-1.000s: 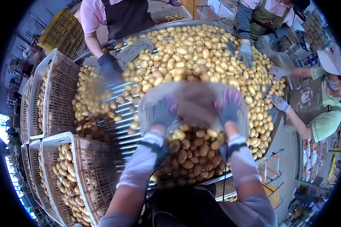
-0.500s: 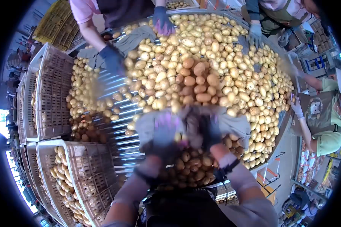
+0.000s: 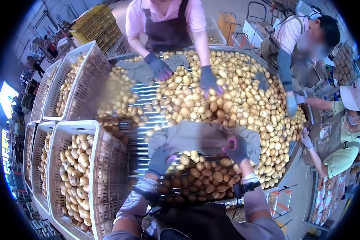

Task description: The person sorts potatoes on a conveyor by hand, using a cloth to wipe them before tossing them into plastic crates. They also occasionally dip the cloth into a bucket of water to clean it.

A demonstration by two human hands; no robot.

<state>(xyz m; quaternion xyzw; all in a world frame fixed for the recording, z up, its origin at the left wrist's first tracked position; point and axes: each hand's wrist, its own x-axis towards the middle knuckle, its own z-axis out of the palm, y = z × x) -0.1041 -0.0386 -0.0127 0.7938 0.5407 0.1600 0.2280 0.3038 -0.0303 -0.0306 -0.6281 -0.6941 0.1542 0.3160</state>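
Note:
A grey cloth lies stretched out over potatoes on a metal roller table. My left hand, in a dark grey glove, is at the cloth's lower left edge, fingers apart. At the cloth's right part is my right hand, gloved the same way, with thumb and fingers closed on the fabric. Shaded, browner potatoes lie between my forearms, below the cloth. A second grey cloth lies at the far left of the table, near a co-worker's gloved hand.
Plastic crates full of potatoes stand along the left. Yellow crates are stacked behind. One co-worker reaches over the table's far side, with another at the far right and a third at the right edge.
The view has tilted up. My hands have moved apart, and the cloth that was bunched between them is flatter. The far co-worker's hands have moved over the potatoes.

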